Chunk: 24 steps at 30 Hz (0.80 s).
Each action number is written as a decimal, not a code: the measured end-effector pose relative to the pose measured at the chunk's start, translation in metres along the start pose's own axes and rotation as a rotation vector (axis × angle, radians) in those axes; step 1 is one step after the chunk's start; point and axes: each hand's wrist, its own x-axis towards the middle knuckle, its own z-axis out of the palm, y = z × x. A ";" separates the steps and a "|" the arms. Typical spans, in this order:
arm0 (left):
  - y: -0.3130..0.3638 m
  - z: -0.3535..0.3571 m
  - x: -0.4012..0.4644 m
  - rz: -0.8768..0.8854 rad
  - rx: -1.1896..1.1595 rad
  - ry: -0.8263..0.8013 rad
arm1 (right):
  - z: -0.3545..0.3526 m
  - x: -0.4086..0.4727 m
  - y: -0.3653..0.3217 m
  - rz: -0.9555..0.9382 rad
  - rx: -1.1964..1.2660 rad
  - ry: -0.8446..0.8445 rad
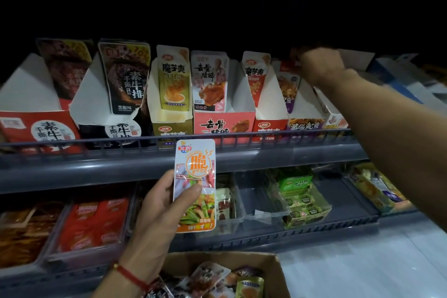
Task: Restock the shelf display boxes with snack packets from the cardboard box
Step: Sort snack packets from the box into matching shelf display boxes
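My left hand (160,205) holds a white and orange snack packet (195,176) upright in front of the grey shelf rail (96,145). My right hand (320,65) reaches up to the top shelf, its curled fingers at the tops of the packets in the purple display box (305,124); what they grip is hidden in the dark. Along the same shelf stand the pink display box (223,124), a gold one (169,128) and a black one (121,129), each with packets upright inside. The cardboard box (273,265) sits below, holding several mixed packets (210,273).
The lower shelf carries clear bins with red packets (94,220), brown snacks (21,232) and a green carton (300,201). A red display box (36,126) stands at the far left of the top shelf. Pale floor (362,266) lies to the right of the cardboard box.
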 end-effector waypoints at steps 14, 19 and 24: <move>-0.001 0.008 -0.008 -0.037 0.159 -0.095 | -0.082 -0.126 -0.093 -0.233 0.802 -0.272; 0.004 0.017 -0.019 -0.017 0.254 -0.158 | -0.084 -0.182 -0.132 -0.075 1.210 -0.676; 0.007 0.013 -0.028 0.042 0.475 -0.097 | -0.115 -0.168 -0.088 0.014 1.084 -0.462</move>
